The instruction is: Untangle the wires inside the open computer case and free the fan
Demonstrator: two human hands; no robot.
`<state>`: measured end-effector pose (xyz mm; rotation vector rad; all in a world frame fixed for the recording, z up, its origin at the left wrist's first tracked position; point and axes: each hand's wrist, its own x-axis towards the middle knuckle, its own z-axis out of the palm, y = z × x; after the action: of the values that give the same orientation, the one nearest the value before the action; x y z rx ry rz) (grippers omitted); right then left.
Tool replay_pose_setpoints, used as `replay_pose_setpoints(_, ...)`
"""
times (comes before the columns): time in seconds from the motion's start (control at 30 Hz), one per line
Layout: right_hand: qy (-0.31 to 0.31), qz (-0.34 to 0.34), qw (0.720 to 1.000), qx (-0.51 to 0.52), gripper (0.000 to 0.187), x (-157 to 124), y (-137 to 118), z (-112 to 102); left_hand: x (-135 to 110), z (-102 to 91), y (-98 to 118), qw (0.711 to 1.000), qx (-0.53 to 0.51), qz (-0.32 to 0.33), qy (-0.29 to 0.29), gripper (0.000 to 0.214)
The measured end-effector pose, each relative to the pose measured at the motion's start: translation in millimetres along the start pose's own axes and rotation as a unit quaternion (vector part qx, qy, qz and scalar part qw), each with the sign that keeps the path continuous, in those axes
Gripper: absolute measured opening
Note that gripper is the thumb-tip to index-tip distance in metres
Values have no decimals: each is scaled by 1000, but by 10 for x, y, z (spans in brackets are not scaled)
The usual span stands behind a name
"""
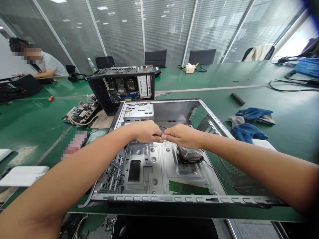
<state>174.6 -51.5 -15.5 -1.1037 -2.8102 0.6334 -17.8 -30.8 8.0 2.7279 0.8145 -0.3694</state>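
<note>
Where left hand (146, 131) meets right hand (183, 135), pinched fingers (157, 138) hover over the case (159, 198)

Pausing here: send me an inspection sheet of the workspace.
Surface: green table, items spread across it.
Work items: open computer case lying flat; finned heatsink and green memory module inside.
Clutter: upright second computer case behind, tissue box, blue-and-grey fabric items.
Grip: left hand and right hand meet at the fingertips above the case; anything pinched is unclear.
Cables: thin cable trailing from the heatsink; black cables at right.
Surroundings: person at far left, black chairs, glass partition.
</note>
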Motion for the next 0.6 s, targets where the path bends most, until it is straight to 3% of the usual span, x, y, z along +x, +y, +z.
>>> replay_pose_setpoints(0.6, -17, 30, 999, -39, 40, 4, 1, 23, 10, 20, 67, 996, 79, -45, -23, 48)
